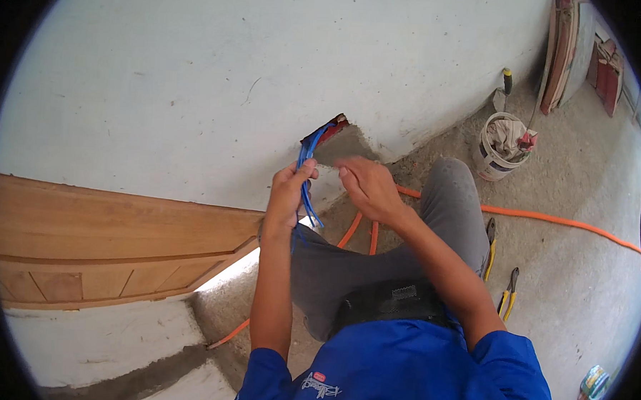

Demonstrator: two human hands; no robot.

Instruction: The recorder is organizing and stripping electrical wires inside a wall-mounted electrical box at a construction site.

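A bundle of blue electrical wires comes out of a rough rectangular hole low in the pale wall. My left hand is closed around these wires just below the hole, and their loose ends hang past my fingers. Close by on the right, my right hand is raised with its fingers curled and thumb near the index finger. Its fingertips are blurred, and anything small between them cannot be made out. Grey mortar covers the wall beside the hole.
Orange flexible conduit runs across the concrete floor. Pliers with yellow handles and a second pair lie right of my leg. A white bucket holds crumpled paper, with a trowel behind it. A wooden door stands left.
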